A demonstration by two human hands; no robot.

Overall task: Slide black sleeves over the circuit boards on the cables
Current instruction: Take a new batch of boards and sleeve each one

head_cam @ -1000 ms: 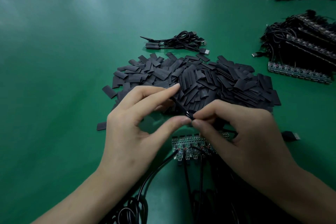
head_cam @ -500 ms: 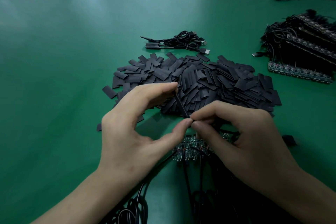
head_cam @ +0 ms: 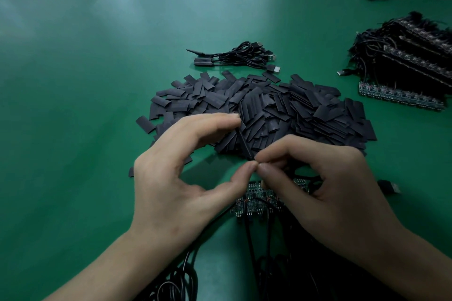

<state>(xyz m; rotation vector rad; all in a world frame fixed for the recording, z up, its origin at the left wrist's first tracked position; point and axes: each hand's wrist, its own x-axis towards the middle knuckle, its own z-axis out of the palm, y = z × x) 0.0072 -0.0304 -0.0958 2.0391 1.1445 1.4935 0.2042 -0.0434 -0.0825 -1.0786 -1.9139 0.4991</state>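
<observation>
Both of my hands meet just in front of me over the green table. My left hand is curved into an open ring, index finger stretched forward and thumb reaching to the right, and between those 2 fingertips I hold 1 black sleeve edge-on, so it shows as a thin dark strip slanting from the index tip down to the thumb tip. My right hand is curled narrow, thumb and index finger pinched together right against my left thumb at the sleeve's lower end; whatever they grip there is too small and too hidden to tell. Just below the meeting fingertips lies a row of small circuit boards, partly covered by my right hand, with black cables running from them toward me and down into a dark tangle at the bottom edge. Beyond my hands spreads a big pile of loose sleeves, flat and overlapping. Past the pile rests a small bundle of cables with plugs. Off to the far right sits a stack of more boards and wires. A single plug lies just right of my right hand.
</observation>
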